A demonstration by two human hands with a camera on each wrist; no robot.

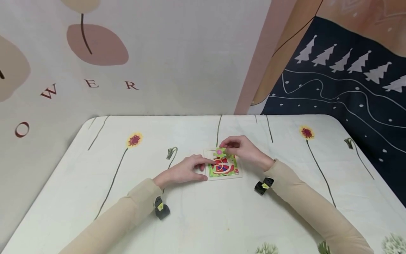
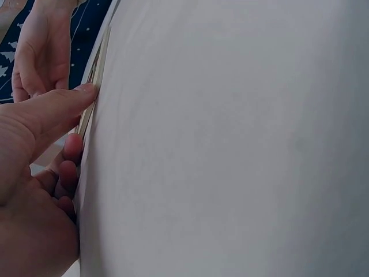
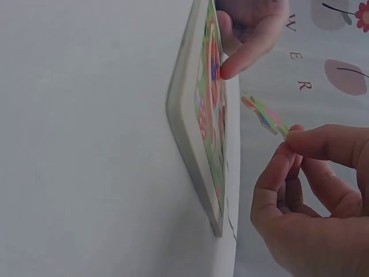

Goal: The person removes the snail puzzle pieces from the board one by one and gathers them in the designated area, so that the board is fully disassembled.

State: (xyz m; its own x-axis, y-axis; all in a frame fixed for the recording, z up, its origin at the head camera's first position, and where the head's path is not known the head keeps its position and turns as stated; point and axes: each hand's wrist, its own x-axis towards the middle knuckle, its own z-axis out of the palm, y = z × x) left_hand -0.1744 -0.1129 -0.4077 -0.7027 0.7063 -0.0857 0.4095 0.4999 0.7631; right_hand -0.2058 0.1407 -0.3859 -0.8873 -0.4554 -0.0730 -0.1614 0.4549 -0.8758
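Observation:
A small jigsaw puzzle board (image 1: pixel 225 178) with a pale frame and a red, green and blue picture lies flat on the table. My left hand (image 1: pixel 187 170) is at its left side, the index finger stretched over the picture and the thumb at the frame's near left corner. Between thumb and fingertips, my right hand (image 1: pixel 245 150) pinches a thin puzzle piece (image 3: pixel 266 115), green with pink, blue and orange patches. In the right wrist view this piece is held tilted, apart from the board. Part of the picture is hidden under the left fingers.
A white cloth (image 1: pixel 203 218) printed with flowers and stems covers the table. Behind the table hangs a pale backdrop (image 1: pixel 190 63) with lettering, and a dark one (image 1: pixel 342 81) with white trees is at the right. Each wrist wears a small black camera (image 1: pixel 162 211).

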